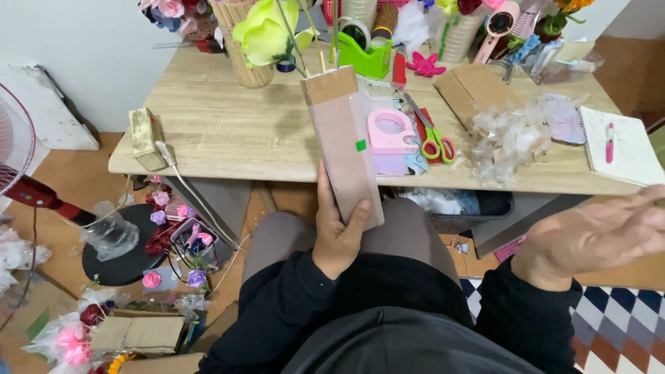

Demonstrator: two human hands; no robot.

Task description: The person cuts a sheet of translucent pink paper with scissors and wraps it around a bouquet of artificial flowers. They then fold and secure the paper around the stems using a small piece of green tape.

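My left hand grips the lower end of a long, flat brown cardboard sleeve wrapped in clear plastic, with a small green sticker on its side. The sleeve stands upright over my lap, and thin stems and sticks rise out of its top to a yellow-green artificial flower. My right hand is out to the right, palm up, fingers spread and motion-blurred, holding nothing. It hovers below the edge of the wooden table.
On the table lie a pink tape dispenser, green-and-red-handled scissors, a green tape dispenser, crumpled clear plastic, a notebook with a pink pen and a cardboard piece. Artificial roses and boxes sit on the floor at left, beside a fan.
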